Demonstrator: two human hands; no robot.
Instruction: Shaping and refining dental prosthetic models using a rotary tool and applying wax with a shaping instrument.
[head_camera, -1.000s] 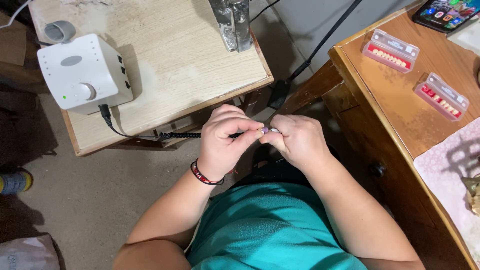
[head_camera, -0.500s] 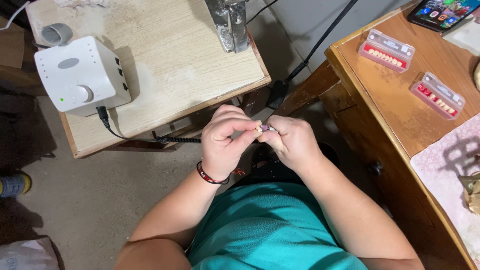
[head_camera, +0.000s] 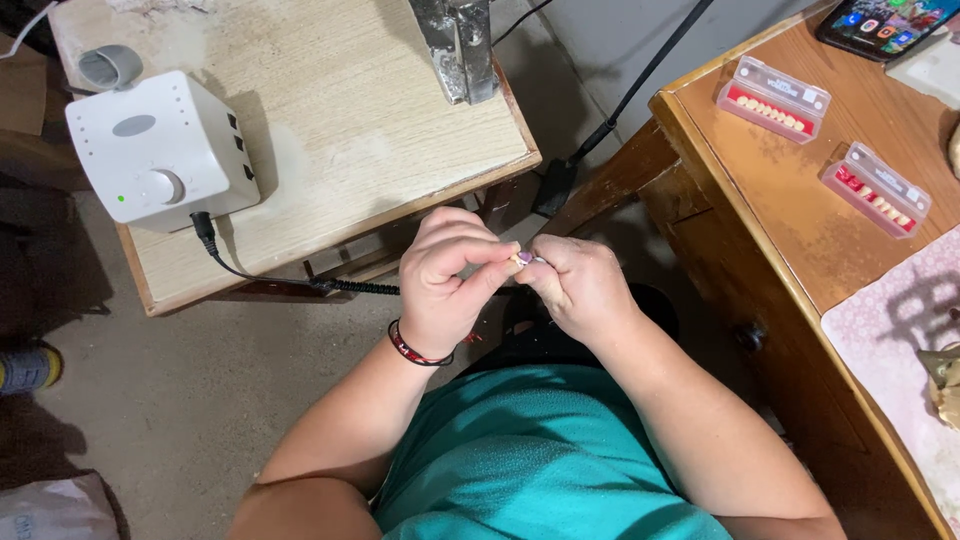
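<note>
Both hands meet in front of my chest, between the two tables. My left hand (head_camera: 450, 275), with a dark red band at the wrist, curls in and pinches a tiny pale piece (head_camera: 520, 258) between thumb and fingertip. My right hand (head_camera: 578, 290) is closed up against it, fingers folded tight around something I cannot make out; the two hands touch at the piece. Off to the left, a white control box (head_camera: 155, 150) sits on the pale wooden table (head_camera: 380, 130), its black cord (head_camera: 280, 282) running toward my hands. To the right, two clear cases of small teeth (head_camera: 775, 97) lie on the brown desk (head_camera: 800, 220). As I judge it, work this fine goes best with wrists braced together, light pressure, and the piece kept turned toward my eyes.
</note>
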